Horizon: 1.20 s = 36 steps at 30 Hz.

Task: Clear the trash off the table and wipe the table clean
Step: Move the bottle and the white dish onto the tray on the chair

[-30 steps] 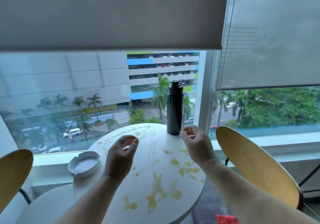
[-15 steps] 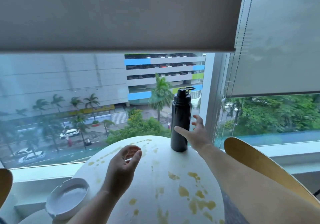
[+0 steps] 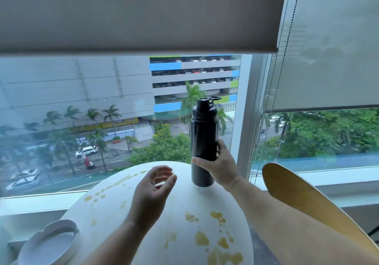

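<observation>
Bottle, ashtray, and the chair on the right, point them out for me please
bottle (image 3: 203, 133), head view, on its upper body
ashtray (image 3: 49, 244), head view, on its inner dish
chair (image 3: 297, 193), head view, on its curved wooden back

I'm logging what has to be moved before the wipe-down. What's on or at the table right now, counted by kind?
Black bottle: 1, upright on the round table, gripped by the right hand
White ashtray: 1, at the table's left edge
Wooden chairs: 1 in view
Yellow spill stains: many, not counted
Total: 3 things. The left hand holds nothing.
</observation>
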Available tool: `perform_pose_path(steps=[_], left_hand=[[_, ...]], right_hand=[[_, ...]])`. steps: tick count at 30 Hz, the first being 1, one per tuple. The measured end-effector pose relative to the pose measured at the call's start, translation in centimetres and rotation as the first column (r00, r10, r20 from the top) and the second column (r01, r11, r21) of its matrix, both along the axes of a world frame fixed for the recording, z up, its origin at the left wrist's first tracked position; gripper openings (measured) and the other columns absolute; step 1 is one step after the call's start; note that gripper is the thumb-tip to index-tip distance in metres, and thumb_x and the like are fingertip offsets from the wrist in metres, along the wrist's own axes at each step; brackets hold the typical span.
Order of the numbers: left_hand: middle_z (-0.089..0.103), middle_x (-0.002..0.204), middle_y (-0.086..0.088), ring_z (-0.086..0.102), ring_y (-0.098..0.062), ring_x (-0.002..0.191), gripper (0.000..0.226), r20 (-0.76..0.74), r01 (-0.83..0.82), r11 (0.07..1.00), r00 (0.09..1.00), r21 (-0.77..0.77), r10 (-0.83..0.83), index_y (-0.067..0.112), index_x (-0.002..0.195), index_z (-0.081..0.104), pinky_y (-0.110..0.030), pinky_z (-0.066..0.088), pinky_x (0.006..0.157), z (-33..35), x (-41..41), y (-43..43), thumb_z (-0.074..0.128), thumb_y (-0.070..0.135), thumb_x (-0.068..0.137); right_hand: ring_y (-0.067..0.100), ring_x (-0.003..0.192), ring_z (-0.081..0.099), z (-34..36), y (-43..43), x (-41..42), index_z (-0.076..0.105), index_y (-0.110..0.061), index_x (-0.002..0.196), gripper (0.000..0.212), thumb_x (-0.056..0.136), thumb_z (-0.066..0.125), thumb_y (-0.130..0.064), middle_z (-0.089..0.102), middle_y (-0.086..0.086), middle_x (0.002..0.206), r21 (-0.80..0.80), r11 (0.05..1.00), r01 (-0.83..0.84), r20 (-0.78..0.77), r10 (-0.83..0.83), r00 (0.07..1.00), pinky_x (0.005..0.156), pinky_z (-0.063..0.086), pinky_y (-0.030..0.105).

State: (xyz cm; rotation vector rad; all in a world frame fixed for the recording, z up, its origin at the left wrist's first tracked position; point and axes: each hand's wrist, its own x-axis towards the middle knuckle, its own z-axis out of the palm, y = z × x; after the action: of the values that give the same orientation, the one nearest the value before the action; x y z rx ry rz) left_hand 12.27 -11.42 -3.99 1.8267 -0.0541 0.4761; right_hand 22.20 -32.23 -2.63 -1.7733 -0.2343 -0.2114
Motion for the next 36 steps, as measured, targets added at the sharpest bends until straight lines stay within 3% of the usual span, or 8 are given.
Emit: perform_pose_path(steps=[5, 9, 17, 23, 27, 30, 33, 36], left_hand=[[0.073, 0.121, 0.007, 0.070, -0.005, 0.111, 0.054, 0.081, 0.149, 0.973, 0.987, -0.177, -0.137, 0.027, 0.132, 0.060, -0.020, 0.056, 0.087, 4.0, 1.9, -5.4, 0.078, 0.044, 0.085], [0.076, 0.112, -0.007, 0.074, -0.026, 0.107, 0.059, 0.164, 0.194, 0.924, 0.976, -0.330, -0.146, 0.017, 0.123, 0.063, -0.051, 0.058, 0.097, 6.8, 3.2, -9.8, 0.084, 0.046, 0.077], [0.074, 0.106, -0.017, 0.070, -0.035, 0.096, 0.067, 0.146, 0.366, 0.738, 0.926, -0.567, -0.347, 0.008, 0.125, 0.063, -0.053, 0.057, 0.090, 8.6, 4.7, -15.7, 0.083, 0.041, 0.071], [0.073, 0.103, -0.019, 0.069, -0.035, 0.092, 0.060, 0.148, 0.522, 0.652, 0.829, -0.550, -0.540, 0.007, 0.119, 0.065, -0.050, 0.054, 0.088, 6.7, 4.2, -21.9, 0.082, 0.033, 0.067], [0.071, 0.096, -0.019, 0.066, -0.034, 0.088, 0.046, 0.104, 0.594, 0.589, 0.747, -0.548, -0.657, 0.008, 0.105, 0.071, -0.045, 0.052, 0.085, 5.1, 3.9, -25.2, 0.080, 0.033, 0.067], [0.071, 0.101, -0.019, 0.067, -0.031, 0.092, 0.041, 0.108, 0.678, 0.517, 0.654, -0.522, -0.749, 0.005, 0.109, 0.071, -0.042, 0.055, 0.087, 5.2, 4.2, -26.4, 0.080, 0.027, 0.075], [0.073, 0.111, -0.015, 0.066, -0.026, 0.104, 0.037, 0.069, 0.757, 0.539, 0.600, -0.370, -0.797, 0.002, 0.119, 0.069, -0.040, 0.053, 0.098, 4.9, 5.1, -26.3, 0.078, 0.014, 0.085], [0.078, 0.110, -0.008, 0.071, -0.018, 0.100, 0.038, -0.039, 0.756, 0.631, 0.635, -0.176, -0.771, 0.009, 0.117, 0.071, -0.034, 0.057, 0.096, 3.4, 5.9, -25.2, 0.082, 0.017, 0.081]], right_hand=[[0.018, 0.095, 0.074, 1.1, -1.0, -3.5, 0.061, -0.037, 0.122, 0.065, 0.067, 0.095, -0.035, 0.074, -0.003, 0.103, 0.019, 0.998, -0.054, 0.103, 0.051, 0.993, 0.086, 0.062, 0.041], [0.025, 0.103, 0.072, 0.8, -2.8, -5.3, 0.057, -0.037, 0.136, 0.085, 0.061, 0.097, -0.044, 0.070, 0.003, 0.115, -0.011, 0.998, -0.065, 0.122, 0.066, 0.990, 0.089, 0.060, 0.052], [0.003, 0.111, 0.063, 1.8, -12.4, -9.7, 0.054, -0.050, 0.134, 0.068, 0.073, 0.080, -0.064, 0.065, -0.014, 0.115, -0.055, 0.997, -0.063, 0.082, 0.067, 0.994, 0.091, 0.055, 0.023], [0.017, 0.108, 0.070, 0.8, -20.2, -11.7, 0.063, -0.045, 0.128, 0.062, 0.074, 0.077, -0.072, 0.070, 0.001, 0.119, -0.005, 0.997, -0.082, -0.113, 0.081, 0.990, 0.087, 0.057, 0.027], [0.027, 0.124, 0.067, -0.7, -22.2, -12.6, 0.059, -0.026, 0.139, 0.067, 0.081, 0.090, -0.037, 0.071, 0.009, 0.131, 0.045, 0.977, -0.211, -0.192, 0.215, 0.957, 0.106, 0.054, 0.043], [0.024, 0.121, 0.069, -0.8, -22.7, -12.8, 0.059, -0.018, 0.136, 0.067, 0.078, 0.091, -0.012, 0.073, 0.007, 0.127, 0.021, 0.991, -0.134, -0.142, 0.136, 0.981, 0.102, 0.054, 0.035], [0.021, 0.114, 0.071, -2.1, -22.8, -12.8, 0.062, -0.019, 0.130, 0.067, 0.073, 0.094, -0.011, 0.076, 0.002, 0.121, -0.013, 1.000, -0.009, -0.105, 0.008, 0.994, 0.095, 0.055, 0.033], [0.013, 0.108, 0.072, -5.1, -22.6, -12.9, 0.062, -0.027, 0.127, 0.068, 0.070, 0.097, -0.013, 0.077, -0.005, 0.116, -0.035, 0.996, 0.084, -0.132, -0.088, 0.987, 0.091, 0.056, 0.030]])
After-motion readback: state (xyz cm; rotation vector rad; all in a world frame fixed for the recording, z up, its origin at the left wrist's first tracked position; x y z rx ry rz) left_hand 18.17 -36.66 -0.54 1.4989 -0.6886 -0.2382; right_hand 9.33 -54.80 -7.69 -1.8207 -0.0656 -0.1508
